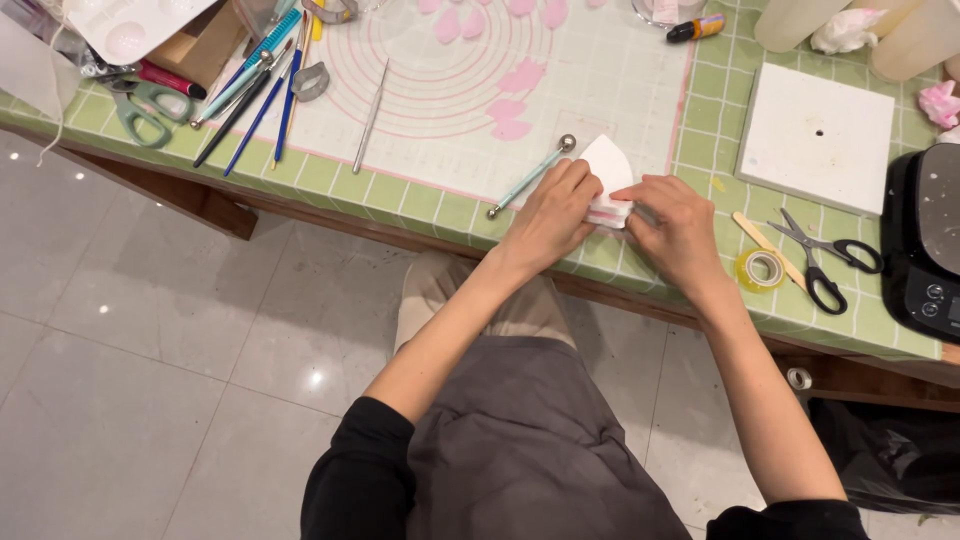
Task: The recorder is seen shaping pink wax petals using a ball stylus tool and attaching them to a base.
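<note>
At frame centre, the left hand [552, 212] and right hand [676, 222] pinch a white folded sheet [608, 172] between their fingertips. It rests on a green checked tablecloth [420, 205] above a pale tiled floor [150, 350].

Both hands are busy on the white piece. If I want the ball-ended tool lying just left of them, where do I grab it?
Take the ball-ended tool mid-shaft, coming from above and the left with the left hand. The thin shaft lies flat and diagonal on the mat, its middle clear; its lower end sits at the table edge.
</note>
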